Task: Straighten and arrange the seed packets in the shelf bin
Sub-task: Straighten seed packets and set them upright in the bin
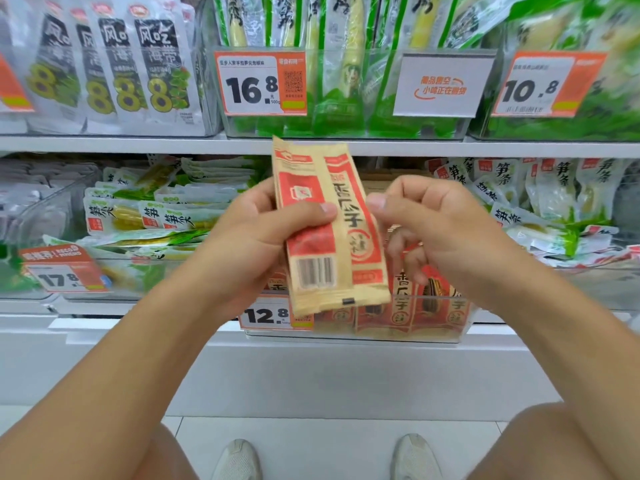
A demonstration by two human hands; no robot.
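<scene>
Left hand (263, 230) grips two tan-and-red paper seed packets (329, 230), upright, thumb across their front, above the clear plastic shelf bin (464, 320). Right hand (440, 230) curled just beside the packets' right edge; contact unclear.

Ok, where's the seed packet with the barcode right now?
In the head view it's centre frame: the seed packet is gripped by the left hand, in front of the shelf bin, with the right hand beside it.

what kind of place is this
Most likely a snack aisle in a shop or supermarket: the white shelf carries clear bins of packaged food, orange price tags are clipped on their fronts, and the left hand holds seed packets.
</scene>
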